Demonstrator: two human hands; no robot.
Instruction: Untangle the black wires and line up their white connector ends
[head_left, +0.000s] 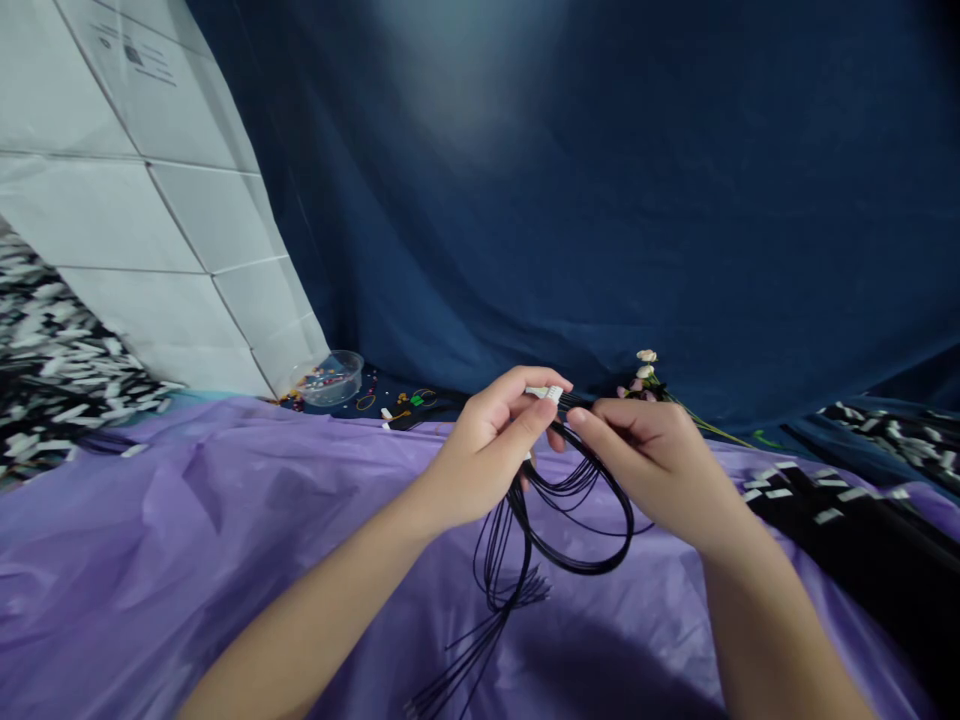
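Observation:
A black wire harness (592, 567) hangs in a loop between my two hands, above a purple sheet. My left hand (499, 435) is closed on its white connectors (551, 393), pinched between thumb and fingers. Just to the right, my right hand (649, 445) is closed on the black wires near the connectors. Loose wire ends (525, 588) with small metal tips dangle below my left hand and fan out over the sheet. My fingers hide part of the bundle.
The purple sheet (225, 530) covers the work surface. Piles of white-ended black wires lie at left (60, 350) and right (840, 520). At the back are a clear plastic bowl (330, 380), small beads and flowers (645, 368), before a blue curtain (600, 200).

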